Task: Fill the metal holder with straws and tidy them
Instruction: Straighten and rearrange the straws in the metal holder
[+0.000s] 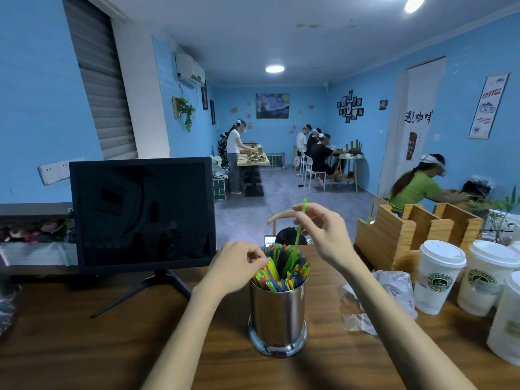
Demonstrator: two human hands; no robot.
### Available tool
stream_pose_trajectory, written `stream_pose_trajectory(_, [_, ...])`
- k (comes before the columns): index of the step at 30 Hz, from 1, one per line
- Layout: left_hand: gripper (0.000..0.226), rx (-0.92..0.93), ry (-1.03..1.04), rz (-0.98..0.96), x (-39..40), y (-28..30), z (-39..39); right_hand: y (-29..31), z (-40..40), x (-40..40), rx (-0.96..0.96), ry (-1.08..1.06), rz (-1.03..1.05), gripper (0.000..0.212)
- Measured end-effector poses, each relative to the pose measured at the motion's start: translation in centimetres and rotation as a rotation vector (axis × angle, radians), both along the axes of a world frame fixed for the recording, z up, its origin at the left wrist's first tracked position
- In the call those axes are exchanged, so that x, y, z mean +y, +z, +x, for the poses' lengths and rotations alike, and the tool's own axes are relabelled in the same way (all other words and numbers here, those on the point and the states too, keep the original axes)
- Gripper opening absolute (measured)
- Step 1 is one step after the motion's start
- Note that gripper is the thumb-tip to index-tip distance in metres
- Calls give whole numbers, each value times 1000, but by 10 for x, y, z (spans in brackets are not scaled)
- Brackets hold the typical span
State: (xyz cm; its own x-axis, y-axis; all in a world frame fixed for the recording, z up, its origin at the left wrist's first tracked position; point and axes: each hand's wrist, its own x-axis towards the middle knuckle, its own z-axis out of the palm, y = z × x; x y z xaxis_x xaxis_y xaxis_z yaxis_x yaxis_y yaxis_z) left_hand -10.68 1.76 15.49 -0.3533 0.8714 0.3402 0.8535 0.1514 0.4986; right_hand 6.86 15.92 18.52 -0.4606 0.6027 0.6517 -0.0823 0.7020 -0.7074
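On the wooden worktop (84, 333) stands the metal holder (277, 311), already packed with coloured straws (281, 270). The left hand (239, 266) pinches straw tops at its left rim; the right hand (323, 232) pinches one green straw (300, 220) above. Filling looks nearly finished; next, lower that straw into a gap.

Straw (300, 220) middle hidden by right hand (323, 235), cup (506, 319) cut by edge

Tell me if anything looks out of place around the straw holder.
One green straw stands well above the rest, pinched in the right hand. The straws in the holder lean unevenly. Crumpled plastic wrap lies loose on the table.
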Motion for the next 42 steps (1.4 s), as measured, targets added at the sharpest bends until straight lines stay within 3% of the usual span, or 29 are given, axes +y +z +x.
stream_pose_trajectory(5, [11, 40, 26, -106, -4, 9, 4, -35, -12, 2, -280, -55, 170, 52])
stream_pose_trajectory(10, [6, 119, 56, -104, -5, 16, 14, -54, -21, 2, -536, -160, 309, 14])
stream_pose_trajectory(15, [13, 255, 76, -92, -1, 19, 28, -57, -27, 5, -644, -170, 406, 35])
stream_pose_trajectory(19, [6, 214, 116, -93, 2, 18, 29, -50, -25, 4, -650, -132, 363, 33])
stream_pose_trajectory(29, [20, 28, 77, -111, 4, 16, 24, -51, -17, -1, -583, -136, 282, 34])
stream_pose_trajectory(37, [25, -255, -26, 202, 1, 15, 19, -41, -6, 0, -467, -121, 242, 29])
stream_pose_trajectory(42, [24, -380, -28, 379, 3, 16, 25, -42, -7, -10, -445, 6, 237, 25])
